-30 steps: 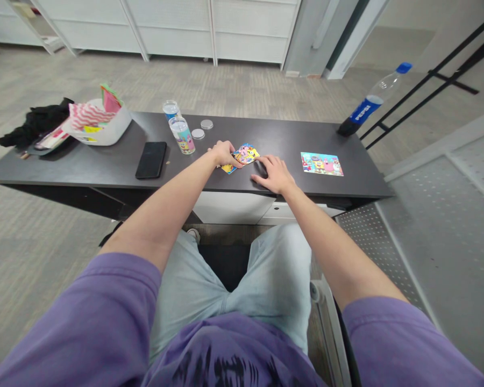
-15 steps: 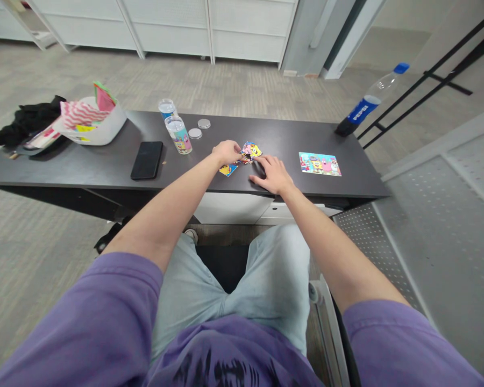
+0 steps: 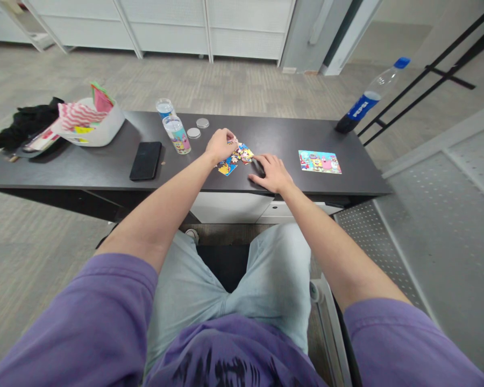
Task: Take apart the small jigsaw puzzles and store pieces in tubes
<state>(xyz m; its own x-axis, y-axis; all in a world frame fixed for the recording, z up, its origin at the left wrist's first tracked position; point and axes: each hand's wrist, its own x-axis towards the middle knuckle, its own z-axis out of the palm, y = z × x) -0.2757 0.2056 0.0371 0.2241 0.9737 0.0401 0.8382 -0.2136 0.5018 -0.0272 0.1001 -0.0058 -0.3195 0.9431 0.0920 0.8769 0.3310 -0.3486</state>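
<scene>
A small heap of colourful cartoon jigsaw pieces (image 3: 245, 153) lies at the middle of the dark table. My left hand (image 3: 221, 146) is over the heap's left side, thumb and fingers pinched on a small piece that they mostly hide. Just below it lies a blue and yellow picture part (image 3: 227, 169). My right hand (image 3: 273, 174) rests on the table right of the heap, fingers spread, its index fingertip at the heap's edge. A rectangular cartoon picture (image 3: 320, 162) lies flat farther right.
Left of the hands stand two clear cartoon-printed canisters (image 3: 178, 137), with two round silver lids (image 3: 194, 133) beside them. A black phone (image 3: 146, 160), a white basket (image 3: 100, 131) of packets and black cloth (image 3: 22, 123) are farther left. A Pepsi bottle (image 3: 363, 105) stands at the right end.
My left hand has moved slightly left and up, uncovering more of the pieces and the blue and yellow part. The heap has spread to the left. My right hand stays nearly in place.
</scene>
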